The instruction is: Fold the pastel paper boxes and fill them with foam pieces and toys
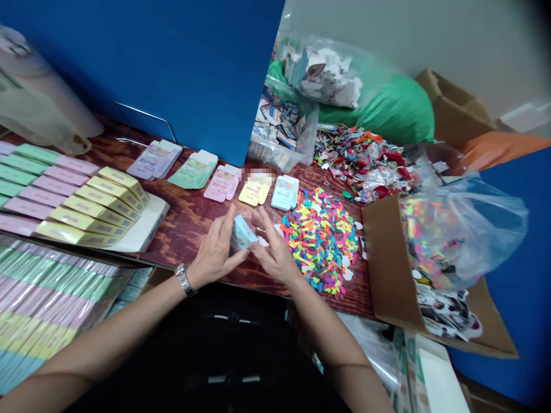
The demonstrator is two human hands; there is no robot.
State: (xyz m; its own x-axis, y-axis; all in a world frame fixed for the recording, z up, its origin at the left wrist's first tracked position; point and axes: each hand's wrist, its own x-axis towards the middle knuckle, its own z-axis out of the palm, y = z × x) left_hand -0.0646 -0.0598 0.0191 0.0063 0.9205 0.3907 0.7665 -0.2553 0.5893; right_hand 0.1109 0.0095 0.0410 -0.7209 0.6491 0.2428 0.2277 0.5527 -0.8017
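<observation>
A small light-blue carton [243,233] is held tilted between my two hands, just above the front part of the table. My left hand [215,248], with a metal watch on its wrist, grips the left side, fingers behind and thumb in front. At the other end my right hand [274,246] has its curved fingers and thumb against the carton's edges. White paper pieces partly show behind the right hand. Beyond the hands lie flat cartons in a row: purple [155,160], green [194,171], pink [222,183], yellow [254,191] and blue [284,193].
A heap of colourful small pieces [321,241] lies right of my hands. Further right stands an open cardboard box [387,258] with a plastic bag [465,229]. Yellow cartons [97,206] and others stand in rows at left. A blue panel [172,63] rises behind the table.
</observation>
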